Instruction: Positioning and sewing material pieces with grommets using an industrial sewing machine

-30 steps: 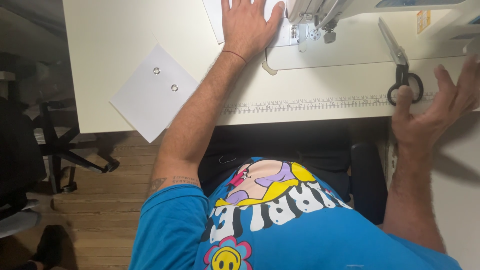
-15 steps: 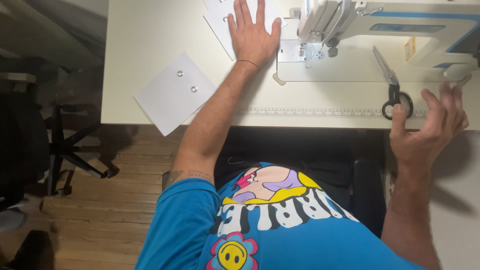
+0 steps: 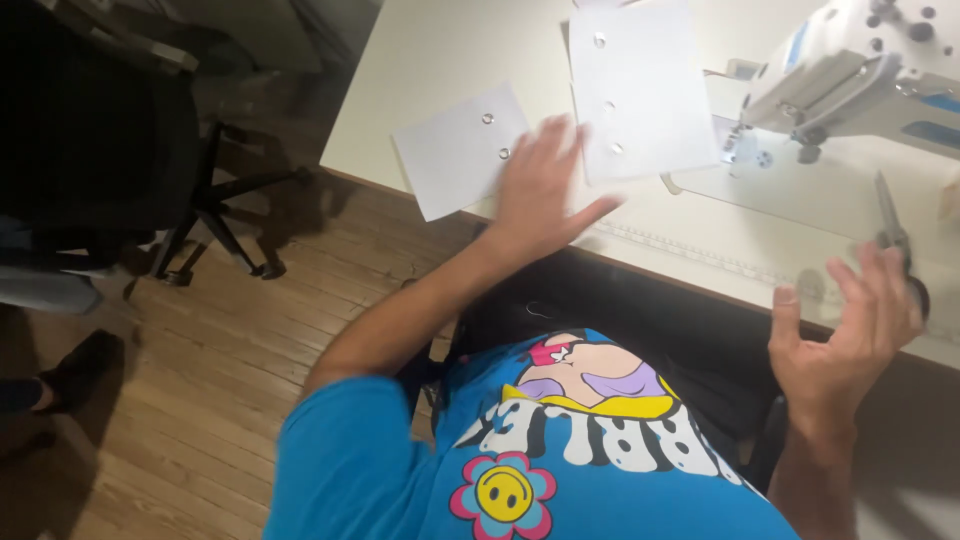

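Small blue label (image 3: 936, 135) on white sewing machine (image 3: 860, 70)

The left hand (image 3: 540, 190) has left the large white sheet (image 3: 640, 90), now hovering beside it.

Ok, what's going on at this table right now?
A person sits at a white table with a sewing machine. The left hand hovers open between a small white sheet and a larger sheet, both fitted with metal snaps. The right hand is raised, empty, in front of the scissors.
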